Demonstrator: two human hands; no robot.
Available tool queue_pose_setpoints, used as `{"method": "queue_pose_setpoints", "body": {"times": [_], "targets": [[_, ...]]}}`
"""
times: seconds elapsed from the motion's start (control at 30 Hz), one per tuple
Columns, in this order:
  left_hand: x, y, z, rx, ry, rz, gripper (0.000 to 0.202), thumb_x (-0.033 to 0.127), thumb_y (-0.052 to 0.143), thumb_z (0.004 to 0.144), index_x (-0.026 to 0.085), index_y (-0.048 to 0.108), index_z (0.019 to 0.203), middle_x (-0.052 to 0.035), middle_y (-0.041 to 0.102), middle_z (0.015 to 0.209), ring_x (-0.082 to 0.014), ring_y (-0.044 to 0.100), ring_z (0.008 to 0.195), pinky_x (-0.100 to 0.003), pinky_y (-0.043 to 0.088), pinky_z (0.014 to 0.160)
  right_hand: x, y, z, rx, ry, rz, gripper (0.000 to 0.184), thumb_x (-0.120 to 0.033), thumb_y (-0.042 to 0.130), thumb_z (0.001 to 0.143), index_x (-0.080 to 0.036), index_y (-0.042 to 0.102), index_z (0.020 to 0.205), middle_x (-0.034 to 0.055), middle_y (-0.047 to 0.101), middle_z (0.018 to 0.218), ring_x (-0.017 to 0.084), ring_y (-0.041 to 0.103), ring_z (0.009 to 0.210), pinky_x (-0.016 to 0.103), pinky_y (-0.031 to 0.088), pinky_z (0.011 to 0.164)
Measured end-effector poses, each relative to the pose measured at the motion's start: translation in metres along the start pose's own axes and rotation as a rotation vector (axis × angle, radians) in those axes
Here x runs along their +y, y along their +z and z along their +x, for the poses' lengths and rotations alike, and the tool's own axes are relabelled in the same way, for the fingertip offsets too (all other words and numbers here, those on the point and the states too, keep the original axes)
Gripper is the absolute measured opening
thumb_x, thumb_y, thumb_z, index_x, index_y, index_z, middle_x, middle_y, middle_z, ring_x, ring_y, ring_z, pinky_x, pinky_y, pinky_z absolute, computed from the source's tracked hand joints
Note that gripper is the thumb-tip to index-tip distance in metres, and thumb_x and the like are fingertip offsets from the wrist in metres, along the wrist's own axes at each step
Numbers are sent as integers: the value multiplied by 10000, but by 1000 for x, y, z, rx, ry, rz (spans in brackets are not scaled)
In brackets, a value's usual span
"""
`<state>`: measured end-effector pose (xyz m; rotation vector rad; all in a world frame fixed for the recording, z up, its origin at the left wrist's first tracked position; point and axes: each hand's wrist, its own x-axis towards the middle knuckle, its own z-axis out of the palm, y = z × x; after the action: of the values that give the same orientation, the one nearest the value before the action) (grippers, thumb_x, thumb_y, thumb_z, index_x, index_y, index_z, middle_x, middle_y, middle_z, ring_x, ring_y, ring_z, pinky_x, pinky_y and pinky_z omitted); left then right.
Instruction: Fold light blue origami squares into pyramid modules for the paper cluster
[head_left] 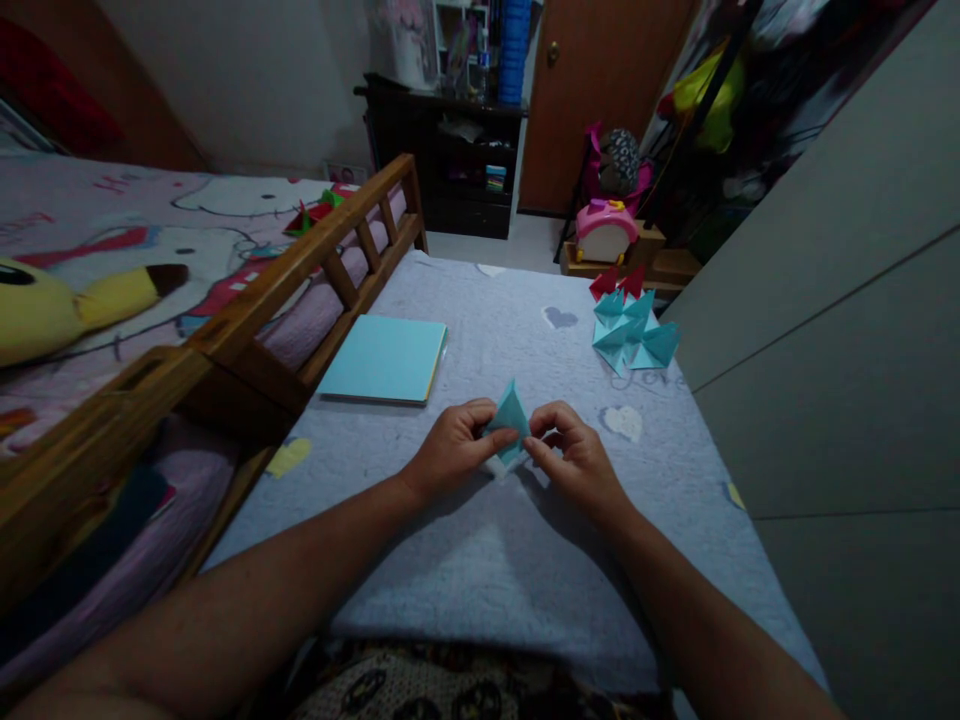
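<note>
A light-blue piece of folded origami paper (511, 408) is held above the bed between my two hands, its pointed tip facing away from me. My left hand (459, 440) grips its left side, the thumb lying across the front. On the opposite edge, my right hand (571, 452) pinches the paper between thumb and fingers. A stack of square light-blue paper (386, 358) lies flat to the left. Several folded light-blue paper pieces (630, 330) sit together at the far right, with red folded paper (619, 284) just behind them.
A wooden bed rail (300, 265) runs along the left side. Beyond it, a yellow plush toy (71, 315) and green and red folded paper (313, 213) rest on another bed. A pale cabinet (832, 370) borders the right. Farther back stand a pink toy (606, 232) and a dark shelf unit (442, 150).
</note>
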<state>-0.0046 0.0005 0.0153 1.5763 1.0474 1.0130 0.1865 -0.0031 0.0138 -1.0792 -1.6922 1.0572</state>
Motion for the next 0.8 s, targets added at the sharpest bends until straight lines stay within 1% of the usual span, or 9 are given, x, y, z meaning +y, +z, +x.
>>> {"method": "queue_pose_setpoints", "body": {"times": [0.1, 0.33, 0.47, 0.57, 0.63, 0.67, 0.73, 0.8], "targets": [[1, -1, -1, 17, 38, 30, 200, 310, 662, 874, 153, 678, 750, -10, 579, 746, -152, 534, 727, -292, 415, 697, -2, 0, 1, -11, -67, -41, 44, -232, 634, 857, -208, 616, 824, 13, 558, 879, 145, 580, 797, 254, 492, 637], [-1, 1, -4, 40, 68, -2, 160, 298, 692, 861, 160, 677, 782, 0, 577, 734, -143, 522, 697, -276, 412, 661, -4, -2, 1, 1, -107, -35, 38, -194, 628, 854, -209, 632, 820, 16, 569, 881, 143, 580, 791, 254, 494, 638], [-2, 2, -4, 48, 73, -17, 175, 300, 701, 851, 152, 675, 762, -12, 614, 743, -146, 543, 708, -278, 430, 680, -5, -2, 0, -12, -65, -4, 55, -218, 630, 857, -209, 631, 803, 26, 583, 899, 151, 584, 820, 261, 493, 667], [-1, 4, -4, 65, 35, -71, 167, 298, 706, 844, 146, 673, 786, -17, 630, 752, -144, 564, 712, -266, 440, 672, -3, 1, -1, -20, 35, 50, 71, -257, 649, 844, -209, 615, 803, 14, 589, 845, 146, 577, 756, 261, 475, 641], [0, 6, -5, 95, 0, -153, 158, 285, 731, 819, 156, 649, 860, -9, 640, 780, -140, 588, 722, -250, 451, 669, 0, 3, -1, 7, 119, 121, 106, -274, 679, 814, -215, 593, 833, -7, 584, 796, 132, 553, 687, 259, 458, 621], [0, 7, -5, 111, -17, -196, 208, 275, 746, 803, 169, 628, 937, 1, 646, 794, -136, 598, 718, -240, 453, 661, 1, 4, -1, 28, 153, 171, 146, -277, 700, 793, -220, 584, 860, -15, 585, 789, 129, 549, 676, 258, 454, 621], [2, 8, -6, 135, -48, -253, 441, 256, 774, 777, 210, 548, 1153, 31, 645, 788, -121, 596, 671, -217, 441, 621, 2, 7, 0, 59, 197, 280, 238, -279, 740, 750, -228, 576, 916, -20, 593, 801, 131, 560, 695, 257, 456, 638], [2, 9, -5, 137, -83, -281, 671, 259, 789, 770, 243, 425, 1333, 58, 634, 760, -109, 573, 609, -203, 414, 579, 1, 8, 1, 46, 227, 361, 279, -293, 758, 734, -228, 589, 947, -21, 594, 797, 131, 565, 697, 257, 457, 643]]}}
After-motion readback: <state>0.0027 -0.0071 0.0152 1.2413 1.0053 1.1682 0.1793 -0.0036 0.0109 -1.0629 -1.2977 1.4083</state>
